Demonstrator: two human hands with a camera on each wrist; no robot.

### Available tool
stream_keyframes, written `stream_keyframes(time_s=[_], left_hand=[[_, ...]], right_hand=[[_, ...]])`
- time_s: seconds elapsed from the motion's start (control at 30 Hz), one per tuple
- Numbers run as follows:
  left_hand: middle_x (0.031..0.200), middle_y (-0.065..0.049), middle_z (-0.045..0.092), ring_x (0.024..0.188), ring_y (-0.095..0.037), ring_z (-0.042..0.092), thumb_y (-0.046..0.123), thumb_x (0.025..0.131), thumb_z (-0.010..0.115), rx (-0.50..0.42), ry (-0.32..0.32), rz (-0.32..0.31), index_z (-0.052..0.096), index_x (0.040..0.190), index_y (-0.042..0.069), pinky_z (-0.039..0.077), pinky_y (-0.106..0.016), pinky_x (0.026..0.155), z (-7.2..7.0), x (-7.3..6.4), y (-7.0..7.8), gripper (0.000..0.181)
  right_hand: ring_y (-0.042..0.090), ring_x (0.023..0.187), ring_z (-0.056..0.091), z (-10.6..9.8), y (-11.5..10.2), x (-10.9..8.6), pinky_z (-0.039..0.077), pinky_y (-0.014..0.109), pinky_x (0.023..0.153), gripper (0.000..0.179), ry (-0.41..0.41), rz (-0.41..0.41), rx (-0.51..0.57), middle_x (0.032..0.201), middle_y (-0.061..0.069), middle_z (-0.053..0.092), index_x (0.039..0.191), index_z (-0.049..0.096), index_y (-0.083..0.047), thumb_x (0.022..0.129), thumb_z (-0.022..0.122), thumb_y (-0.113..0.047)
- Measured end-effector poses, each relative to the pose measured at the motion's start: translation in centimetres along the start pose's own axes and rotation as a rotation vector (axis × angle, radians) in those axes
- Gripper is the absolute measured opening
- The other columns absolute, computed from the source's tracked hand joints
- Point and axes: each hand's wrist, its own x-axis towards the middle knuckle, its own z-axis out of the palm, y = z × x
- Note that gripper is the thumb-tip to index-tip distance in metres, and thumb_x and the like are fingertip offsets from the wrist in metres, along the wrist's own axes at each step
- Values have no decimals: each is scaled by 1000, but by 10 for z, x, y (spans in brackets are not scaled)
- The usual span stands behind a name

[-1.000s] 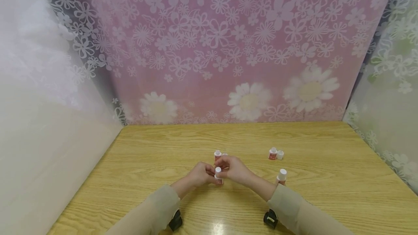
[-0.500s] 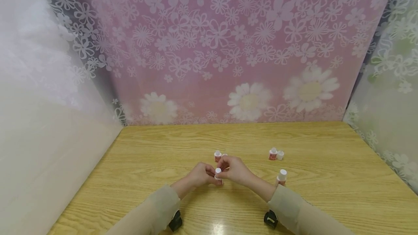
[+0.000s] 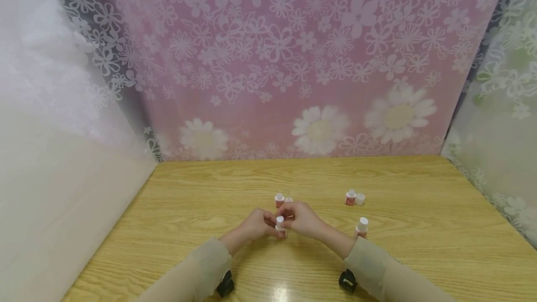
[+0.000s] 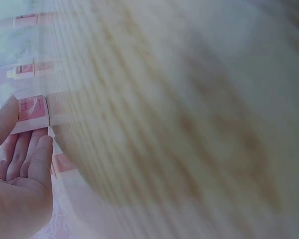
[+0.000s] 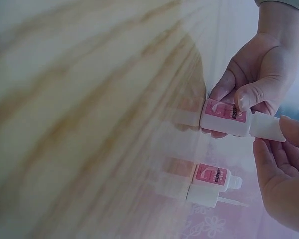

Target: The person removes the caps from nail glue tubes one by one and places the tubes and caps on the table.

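Note:
A small white bottle (image 5: pixel 224 117) with a reddish-pink label stands on the table between my hands. My left hand (image 3: pixel 256 224) grips its body, thumb across the label in the right wrist view. With thumb and fingers, my right hand (image 3: pixel 305 218) pinches the white cap (image 5: pixel 268 127), which sits on the bottle's neck. Just behind, an uncapped bottle (image 3: pixel 279 200) of the same kind stands beside its loose cap (image 5: pixel 204 195), which has a thin stem sticking out. The label's small print is unreadable.
To the right, another uncapped bottle (image 3: pixel 350 197) stands next to its loose cap (image 3: pixel 360 199). Nearer, a capped bottle (image 3: pixel 362 227) is partly hidden by my right forearm. Flowered sheets (image 3: pixel 268 59) enclose the wooden table (image 3: pixel 201 181) at the back and sides.

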Motion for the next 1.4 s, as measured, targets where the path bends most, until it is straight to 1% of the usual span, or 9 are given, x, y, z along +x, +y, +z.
stream_keyframes(time_s=[0.2,0.33,0.4,0.5,0.63,0.77,0.97,1.1,1.4], left_hand=[[75,-15,66,69,-12,61,-6,69,71,20,5,-8,64,80,-9,45,-23,60,-2,10,-17,14],[74,-13,66,69,-13,61,-3,70,71,30,3,-29,65,80,-6,46,-25,62,-2,13,-23,12],[74,-13,66,70,-14,62,-3,71,71,28,2,-31,65,80,-6,47,-26,63,-2,13,-23,12],[75,-13,66,70,-14,62,-3,70,71,29,7,-21,65,81,-7,47,-26,63,-2,13,-23,12],[74,-12,66,69,-12,61,-2,69,72,38,17,-30,65,80,-6,47,-25,63,-2,13,-24,13],[74,-11,66,68,-11,60,0,69,73,42,18,-49,66,80,-5,46,-24,62,-2,14,-26,14],[73,-9,66,66,-9,59,0,69,73,42,21,-48,66,80,-4,45,-22,59,-2,14,-26,14],[73,-11,66,66,-10,60,-1,69,73,30,22,-45,65,80,-6,45,-23,59,0,12,-21,14],[74,-12,66,66,-9,59,-2,70,72,31,20,-44,64,81,-7,45,-22,59,-2,15,-22,14]], right_hand=[[25,88,58,0,0,-2,48,28,71,16,8,-38,29,88,6,60,91,60,3,77,66,-2],[18,82,58,1,-2,-4,48,26,66,24,52,-92,-58,84,1,59,87,59,-1,75,72,-16],[16,80,58,2,-3,-4,48,26,65,23,76,-80,-109,82,-1,58,84,59,-3,73,73,-18],[15,74,56,4,-3,-3,46,25,62,18,102,-40,-168,76,-3,57,79,58,-6,71,73,-10],[11,67,52,5,-2,-3,44,23,56,20,116,7,-179,71,-4,55,76,56,-7,70,75,-9],[9,67,53,5,-2,-3,44,22,55,21,107,31,-159,71,-4,55,75,55,-8,70,75,-11],[11,70,54,4,-1,-3,45,23,57,18,87,35,-149,73,-4,56,77,56,-8,73,73,-11],[12,73,56,3,-4,-4,45,23,59,14,84,32,-165,74,-4,57,77,57,-8,75,71,-9],[15,78,59,2,-5,-3,46,23,63,10,70,-12,-173,76,-4,57,77,58,-8,77,68,-5]])
